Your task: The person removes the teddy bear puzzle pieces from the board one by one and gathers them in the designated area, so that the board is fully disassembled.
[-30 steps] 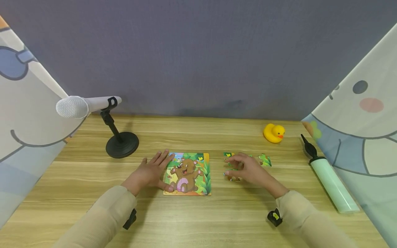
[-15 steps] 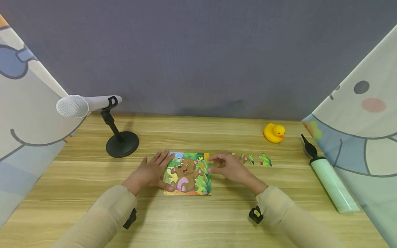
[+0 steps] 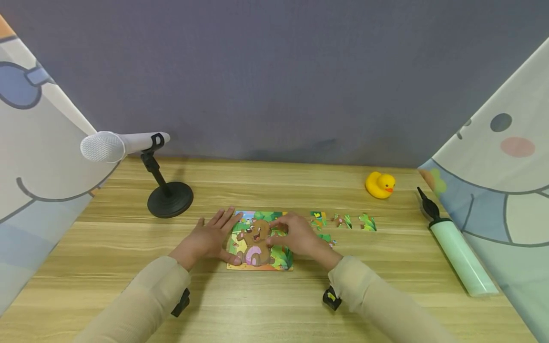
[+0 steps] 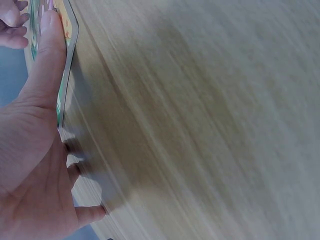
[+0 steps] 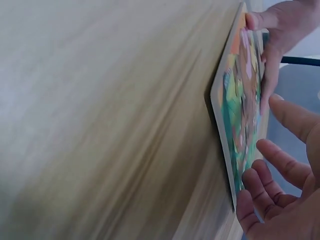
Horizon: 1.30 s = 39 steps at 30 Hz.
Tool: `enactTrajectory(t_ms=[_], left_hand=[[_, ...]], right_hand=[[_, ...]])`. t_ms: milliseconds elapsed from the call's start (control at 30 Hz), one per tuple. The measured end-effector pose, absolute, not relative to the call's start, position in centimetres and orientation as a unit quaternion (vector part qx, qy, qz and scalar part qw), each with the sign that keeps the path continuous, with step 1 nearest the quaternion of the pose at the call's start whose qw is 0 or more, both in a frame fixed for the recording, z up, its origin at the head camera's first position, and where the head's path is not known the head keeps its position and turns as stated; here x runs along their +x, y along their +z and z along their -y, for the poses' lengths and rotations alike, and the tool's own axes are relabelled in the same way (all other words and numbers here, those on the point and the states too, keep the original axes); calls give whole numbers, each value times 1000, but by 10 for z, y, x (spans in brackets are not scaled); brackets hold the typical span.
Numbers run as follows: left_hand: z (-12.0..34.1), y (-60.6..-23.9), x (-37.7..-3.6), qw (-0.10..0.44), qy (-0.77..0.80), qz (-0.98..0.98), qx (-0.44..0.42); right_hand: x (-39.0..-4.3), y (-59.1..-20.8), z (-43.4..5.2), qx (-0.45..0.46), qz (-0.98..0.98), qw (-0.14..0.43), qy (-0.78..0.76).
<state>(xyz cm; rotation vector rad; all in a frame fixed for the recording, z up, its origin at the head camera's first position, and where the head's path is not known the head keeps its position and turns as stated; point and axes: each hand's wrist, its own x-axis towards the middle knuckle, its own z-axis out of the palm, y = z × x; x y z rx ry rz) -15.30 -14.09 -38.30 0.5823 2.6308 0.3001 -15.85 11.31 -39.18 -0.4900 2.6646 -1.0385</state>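
Observation:
A flat puzzle board (image 3: 253, 267) with a brown bear picture lies in the middle of the table. My left hand (image 3: 210, 238) rests along its left side, fingers extended and spread, thumb (image 4: 46, 45) lying on the lower left corner of the picture. My right hand (image 3: 298, 233) is over the board's right half and covers part of it. In the right wrist view its thumb and fingers (image 5: 282, 160) are bent and apart, with nothing visible between them. Loose puzzle pieces lie right of the board: a green piece (image 3: 367, 222), a brown-and-green one (image 3: 341, 220) and others nearer the hand.
At the back right sits a yellow rubber duck (image 3: 380, 185). A pale green hand pump (image 3: 463, 257) with a black nozzle lies along the right side. A white microphone (image 3: 124, 145) stands on a black stand (image 3: 170, 199) at the left. A grey panel (image 3: 274, 81) rises behind the table.
My right hand has moved left from over the loose pieces to over the board's right half, uncovering pieces on the table. The left hand has stayed at the board's left side.

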Motion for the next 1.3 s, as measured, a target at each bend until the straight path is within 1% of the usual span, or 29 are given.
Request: enactTrajectory(t_ms=[233, 400, 700, 933, 1167, 1300], left_hand=[[139, -379, -153, 221, 105, -947, 207], [140, -380, -153, 216, 103, -948, 209], [141, -380, -152, 217, 108, -947, 209], [140, -379, -152, 216, 105, -948, 210], [139, -378, -151, 218, 101, -948, 209], [139, -378, -151, 215, 103, -948, 211]], right_hand=[[-156, -395, -102, -155, -923, 106, -335], [-154, -396, -97, -151, -931, 95, -318], [-152, -397, -97, -159, -928, 105, -321], [-155, -393, -103, -176, -935, 106, -288], [-154, -394, -103, -180, -925, 122, -313], [-154, -395, -104, -178, -924, 121, -316]])
